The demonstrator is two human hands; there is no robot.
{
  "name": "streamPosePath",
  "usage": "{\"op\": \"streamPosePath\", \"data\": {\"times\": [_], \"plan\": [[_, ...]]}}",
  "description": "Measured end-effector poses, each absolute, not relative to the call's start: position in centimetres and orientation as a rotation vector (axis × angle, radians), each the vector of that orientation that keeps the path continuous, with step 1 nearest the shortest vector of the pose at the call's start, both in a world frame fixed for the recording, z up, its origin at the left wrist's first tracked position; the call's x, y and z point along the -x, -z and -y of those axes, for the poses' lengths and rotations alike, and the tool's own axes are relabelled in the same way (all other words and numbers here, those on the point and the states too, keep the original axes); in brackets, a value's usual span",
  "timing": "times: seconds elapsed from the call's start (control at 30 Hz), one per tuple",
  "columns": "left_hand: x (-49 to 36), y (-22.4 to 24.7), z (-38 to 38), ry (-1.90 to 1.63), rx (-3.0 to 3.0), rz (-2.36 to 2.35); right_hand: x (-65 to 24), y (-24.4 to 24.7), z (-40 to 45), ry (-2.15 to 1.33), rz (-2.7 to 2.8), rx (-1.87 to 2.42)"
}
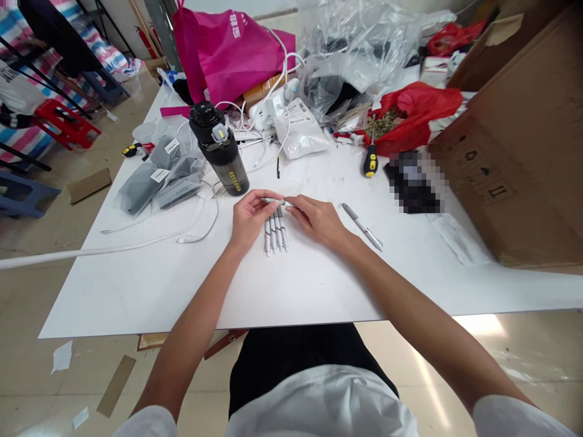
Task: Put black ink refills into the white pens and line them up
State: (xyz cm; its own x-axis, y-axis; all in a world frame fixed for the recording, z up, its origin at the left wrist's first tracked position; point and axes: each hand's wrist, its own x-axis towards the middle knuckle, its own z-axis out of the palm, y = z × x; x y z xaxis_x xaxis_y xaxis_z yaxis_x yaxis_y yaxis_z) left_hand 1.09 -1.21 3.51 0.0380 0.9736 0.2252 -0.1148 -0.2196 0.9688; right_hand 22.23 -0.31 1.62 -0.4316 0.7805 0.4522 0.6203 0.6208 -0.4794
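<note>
Between my two hands a grey and white pen (272,200) lies crosswise, above the table. My left hand (251,217) has its fingers closed on one end. My right hand (317,217) pinches the other end with thumb and fingers. Just below the held pen, several white and grey pens (276,233) lie side by side in a row, their upper ends partly hidden by my hands. To the right of my right hand, another grey pen (362,227) rests slantwise alone on the white table (291,291).
A dark water bottle (221,152) stands behind my left hand, beside bagged grey items (159,176) and white cables (200,233). A screwdriver (370,161), red plastic bag (410,115) and blurred dark object (414,182) lie back right. A large cardboard box (514,145) stands at right.
</note>
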Motion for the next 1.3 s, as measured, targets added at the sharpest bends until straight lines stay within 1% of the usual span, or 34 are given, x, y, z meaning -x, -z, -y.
{"op": "streamPosePath", "data": {"times": [0.13, 0.33, 0.53, 0.63, 0.77, 0.97, 1.17, 1.3], "plan": [[-0.8, -3.6, 1.0, -1.386, -1.304, -0.904, -22.2, -1.5, 0.3, -0.381, 2.137, 1.134], [-0.6, -3.0, 0.4, -1.340, -1.242, -1.080, -22.2, -1.4, 0.2, -0.282, 2.119, 1.106], [-0.6, -3.2, 0.7, -1.418, -1.382, -1.008, -22.2, -1.4, 0.2, -0.333, 2.133, 1.135], [-0.7, -3.2, 0.7, -1.455, -1.346, -1.020, -22.2, -1.5, 0.2, -0.310, 2.117, 1.137], [-0.5, -3.0, 0.4, -1.351, -1.235, -1.122, -22.2, -1.6, 0.1, -0.269, 2.092, 1.132], [-0.5, -3.3, 0.6, -1.380, -1.304, -0.989, -22.3, -1.8, 0.1, -0.379, 2.090, 1.126], [-0.7, -3.1, 0.6, -1.353, -1.263, -1.078, -22.2, -2.2, 0.3, -0.368, 2.082, 1.105], [-0.7, -3.4, 0.7, -1.355, -1.329, -1.038, -22.3, -2.6, 0.4, -0.589, 2.030, 1.148]]}}
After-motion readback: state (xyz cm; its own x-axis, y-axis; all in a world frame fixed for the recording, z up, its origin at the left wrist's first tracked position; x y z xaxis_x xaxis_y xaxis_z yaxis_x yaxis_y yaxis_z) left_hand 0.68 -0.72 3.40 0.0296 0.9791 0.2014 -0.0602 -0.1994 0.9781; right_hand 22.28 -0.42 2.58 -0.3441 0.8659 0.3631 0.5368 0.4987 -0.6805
